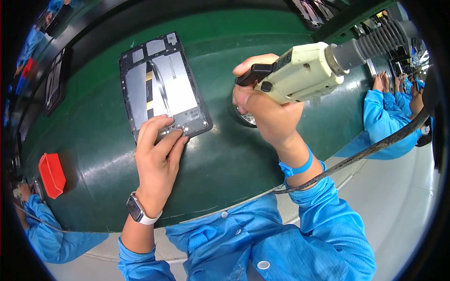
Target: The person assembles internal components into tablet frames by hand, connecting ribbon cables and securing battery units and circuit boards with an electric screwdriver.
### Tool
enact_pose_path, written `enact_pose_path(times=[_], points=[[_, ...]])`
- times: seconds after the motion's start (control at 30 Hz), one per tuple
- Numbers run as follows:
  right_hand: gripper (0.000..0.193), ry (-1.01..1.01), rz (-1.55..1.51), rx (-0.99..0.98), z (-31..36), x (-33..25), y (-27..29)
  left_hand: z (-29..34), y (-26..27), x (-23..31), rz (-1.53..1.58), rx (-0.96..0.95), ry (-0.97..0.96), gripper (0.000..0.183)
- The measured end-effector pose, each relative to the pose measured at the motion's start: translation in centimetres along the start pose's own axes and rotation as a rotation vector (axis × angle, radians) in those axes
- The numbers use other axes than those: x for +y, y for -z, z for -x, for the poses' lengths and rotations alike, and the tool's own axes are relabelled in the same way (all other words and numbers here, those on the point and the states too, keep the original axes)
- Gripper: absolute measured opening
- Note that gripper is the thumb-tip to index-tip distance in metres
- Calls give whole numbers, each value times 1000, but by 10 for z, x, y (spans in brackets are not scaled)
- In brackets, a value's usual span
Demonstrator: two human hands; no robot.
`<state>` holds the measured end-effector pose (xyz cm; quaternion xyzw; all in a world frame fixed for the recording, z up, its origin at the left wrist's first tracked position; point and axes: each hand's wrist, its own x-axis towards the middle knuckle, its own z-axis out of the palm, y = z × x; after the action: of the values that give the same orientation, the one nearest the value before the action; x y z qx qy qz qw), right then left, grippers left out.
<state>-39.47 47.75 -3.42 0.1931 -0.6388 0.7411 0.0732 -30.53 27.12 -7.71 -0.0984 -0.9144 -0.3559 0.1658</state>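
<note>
An opened tablet lies on the green tabletop, its dark frame around silver and white inner panels. A thin, shiny curved strip runs lengthwise over its middle. My left hand is closed on the tablet's near end, fingertips pressed down close to the strip's lower end. In my right hand is a cream electric screwdriver with a black lever, my fingers wrapped round it. Its bit is hidden from view. Partly covered below that hand is a round dish with a perforated metallic surface.
A red plastic bin stands at the left. Another dark device lies at the far left. A black cable crosses by my right forearm. Co-workers in blue sleeves sit to the right, with another at the lower left.
</note>
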Motion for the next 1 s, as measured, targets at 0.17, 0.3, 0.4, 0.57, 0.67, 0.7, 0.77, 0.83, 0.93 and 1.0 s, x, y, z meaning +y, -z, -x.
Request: enact_pose_path(times=[0.17,0.3,0.4,0.57,0.67,0.7,0.77,0.83,0.93,1.0], points=[[32,-6,-3,11,-1,-4,-2,1,-4,6,-51,31,1,19],[32,-46,27,12,-2,-5,-4,-2,-5,23,-226,-4,-3,24],[31,-69,105,-18,-4,-6,-4,-4,-3,30,-347,-104,-57,34],[35,-114,135,-39,-8,-10,-3,13,2,-8,-130,6,-103,40],[49,-193,177,-150,-7,-10,13,11,3,-17,-106,23,-152,35],[52,-183,115,-139,-4,-13,15,7,4,-20,-107,27,-155,35],[59,-94,14,-85,-2,-13,21,-2,5,-37,-148,49,-188,34],[60,-6,-16,86,-9,-43,41,-35,-1,-52,-187,103,-240,31],[50,404,112,377,7,-95,61,-89,-10,-80,-252,175,-258,27],[37,758,225,60,24,-119,44,-120,-14,-98,-441,284,-254,23]])
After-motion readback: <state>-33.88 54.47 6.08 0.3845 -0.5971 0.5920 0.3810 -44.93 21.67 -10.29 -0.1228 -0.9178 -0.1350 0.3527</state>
